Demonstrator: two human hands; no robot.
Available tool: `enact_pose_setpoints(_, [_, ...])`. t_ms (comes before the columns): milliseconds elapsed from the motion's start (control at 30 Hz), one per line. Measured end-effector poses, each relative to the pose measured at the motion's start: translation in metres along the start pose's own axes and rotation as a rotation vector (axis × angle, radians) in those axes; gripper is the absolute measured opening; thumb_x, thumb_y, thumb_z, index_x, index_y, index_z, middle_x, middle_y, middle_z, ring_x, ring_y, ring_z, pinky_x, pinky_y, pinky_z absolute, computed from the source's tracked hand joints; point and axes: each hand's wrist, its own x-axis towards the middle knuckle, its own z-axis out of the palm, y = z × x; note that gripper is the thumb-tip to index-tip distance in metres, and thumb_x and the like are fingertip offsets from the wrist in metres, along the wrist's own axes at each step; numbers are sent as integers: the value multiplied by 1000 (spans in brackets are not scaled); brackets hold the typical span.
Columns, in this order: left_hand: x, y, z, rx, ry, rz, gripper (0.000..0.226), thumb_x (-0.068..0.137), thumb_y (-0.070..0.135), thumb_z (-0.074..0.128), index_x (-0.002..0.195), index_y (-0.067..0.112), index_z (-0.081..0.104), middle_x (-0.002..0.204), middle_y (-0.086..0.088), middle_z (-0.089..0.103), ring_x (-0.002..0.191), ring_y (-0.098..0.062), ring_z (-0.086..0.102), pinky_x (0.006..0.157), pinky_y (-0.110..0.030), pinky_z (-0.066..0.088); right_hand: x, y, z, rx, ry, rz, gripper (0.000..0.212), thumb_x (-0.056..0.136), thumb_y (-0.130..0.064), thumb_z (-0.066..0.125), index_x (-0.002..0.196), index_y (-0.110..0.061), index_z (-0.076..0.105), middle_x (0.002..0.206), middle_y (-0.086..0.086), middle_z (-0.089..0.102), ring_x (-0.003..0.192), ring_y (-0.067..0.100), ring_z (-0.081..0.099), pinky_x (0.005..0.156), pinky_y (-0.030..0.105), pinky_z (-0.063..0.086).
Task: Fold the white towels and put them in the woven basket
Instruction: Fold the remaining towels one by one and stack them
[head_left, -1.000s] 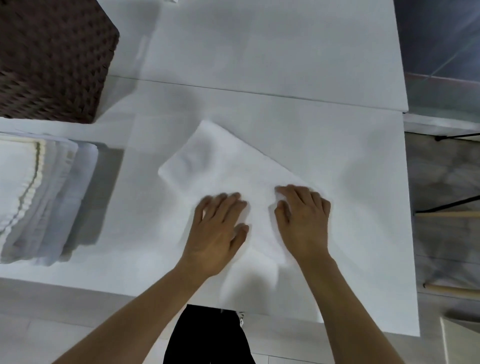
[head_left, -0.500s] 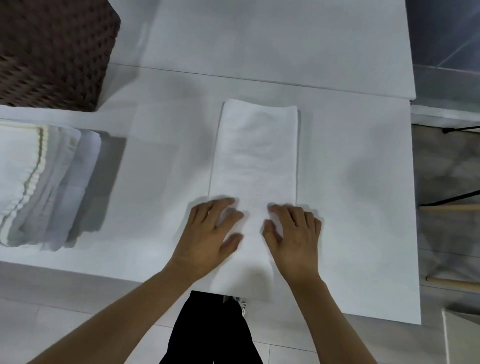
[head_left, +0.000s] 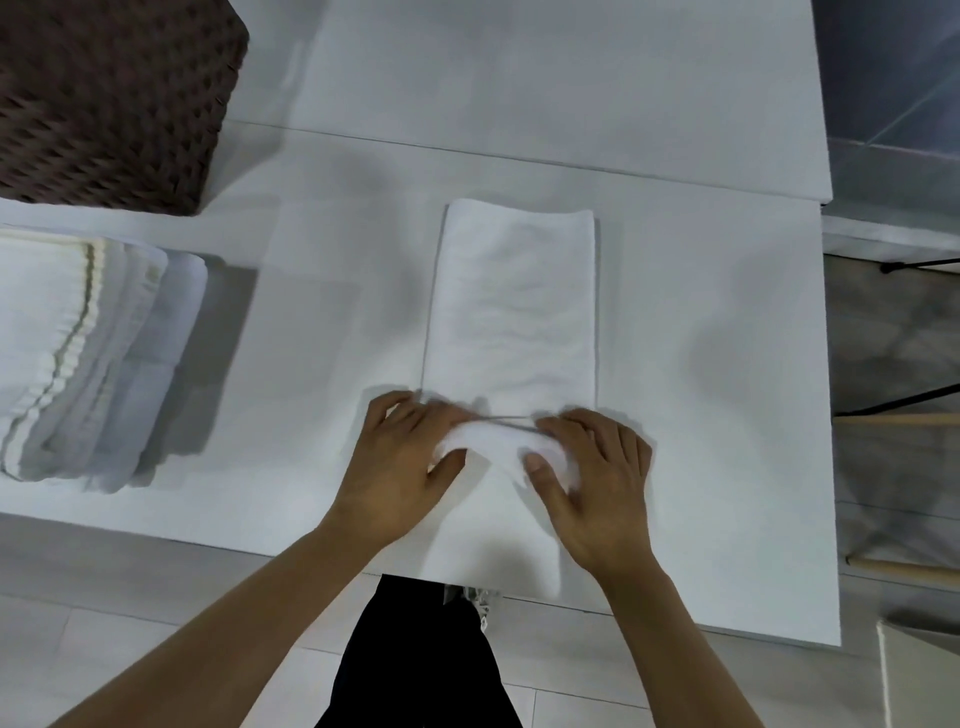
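Head view: left hand (head_left: 402, 467) and right hand (head_left: 592, 478) each pinch the near end of the towel (head_left: 514, 312), a strip running away from the fingers; lift both corners level, lay them square on the far edge, basket (head_left: 109, 98) far left.

- The woven basket (head_left: 109, 98), at the table's (head_left: 701, 364) far left corner, is cut off by the frame and blurred.
- The towel stack (head_left: 88, 358) runs past the left edge.
- The left hand's fingertips (head_left: 415, 410) are motion-blurred.
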Motion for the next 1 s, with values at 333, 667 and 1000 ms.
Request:
enact_pose_setpoints(333, [-5, 11, -23, -582, -17, -545, 12, 97, 26, 62, 86, 25, 68, 74, 5, 65, 65, -14, 58, 61, -30, 44, -23, 5, -7, 24, -146, -80, 27, 91, -36, 66, 114, -22, 64, 109, -14, 66, 111, 10, 60, 119, 28, 24])
enact_pose_setpoints(667, [-15, 0, -38, -1024, 106, -755, 40, 100, 43, 54, 64, 28, 65, 62, 11, 53, 61, -5, 47, 65, -21, 39, 10, -33, -13, 379, -138, 199, 13, 103, -40, 55, 90, -38, 53, 81, -8, 58, 70, 12, 58, 64, 36, 49])
enact_pose_setpoints(1000, [-2, -16, -11, -664, 92, -798, 9, 97, 29, 63, 103, 24, 59, 78, 2, 70, 57, -7, 55, 58, -22, 41, 45, -30, 18, 436, 25, 475, 36, 100, -45, 58, 90, -11, 55, 75, 15, 63, 69, 32, 59, 64, 46, 50])
